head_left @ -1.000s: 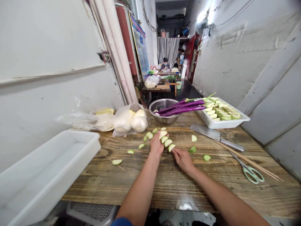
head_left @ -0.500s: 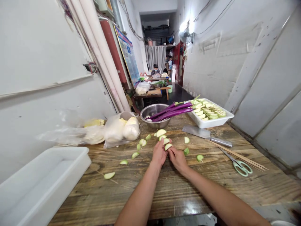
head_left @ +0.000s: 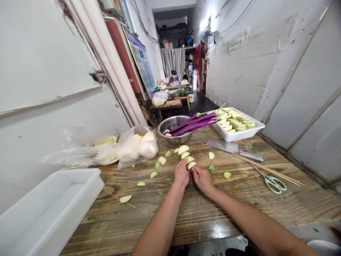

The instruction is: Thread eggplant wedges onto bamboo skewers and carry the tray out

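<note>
My left hand [head_left: 181, 174] and my right hand [head_left: 202, 179] sit close together at the middle of the wooden table [head_left: 239, 199]. Both are closed around a short row of pale green eggplant slices [head_left: 186, 156] that looks threaded on a thin skewer. The left fingers pinch the slices from the left, and the right fingers grip the near end just below the last slice. Loose slices [head_left: 160, 160] lie scattered on the wood around the hands.
A steel bowl [head_left: 173, 129] holds long purple eggplants [head_left: 197, 124]. A white tray of skewered slices [head_left: 237, 124], a cleaver [head_left: 231, 147], bamboo skewers [head_left: 271, 172] and green scissors [head_left: 273, 182] lie right. Bagged white food [head_left: 138, 145] and an empty white tub [head_left: 45, 213] lie left. A person [head_left: 174, 76] sits far back.
My right hand has slid up against the left and the slices are bunched more tightly. The camera view has shifted, so everything sits lower and further left.
</note>
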